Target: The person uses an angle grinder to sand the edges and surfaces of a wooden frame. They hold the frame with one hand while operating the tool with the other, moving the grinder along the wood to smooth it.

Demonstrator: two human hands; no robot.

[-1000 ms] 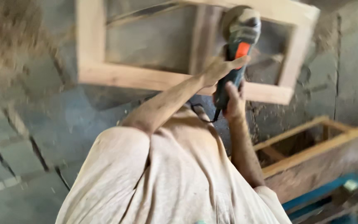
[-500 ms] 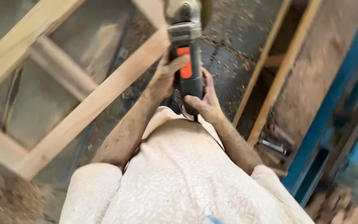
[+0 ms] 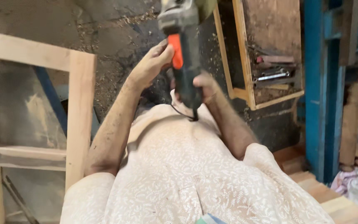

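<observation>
Both hands clamp the grinder (orange switch), held out over the dusty floor: left hand mid-body, right hand at the rear. A wooden frame lies left.

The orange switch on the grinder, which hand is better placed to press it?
Probably the left hand: its thumb lies against the orange switch of the grinder, while the right hand wraps the rear handle, lower down.

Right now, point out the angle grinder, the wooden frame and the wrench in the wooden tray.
angle grinder (image 3: 186, 79), head view, on its dark body below the orange switch.
wooden frame (image 3: 79, 120), head view, on its upright right rail.
wrench (image 3: 273, 75), head view, on its shiny metal shaft inside the tray.
</observation>
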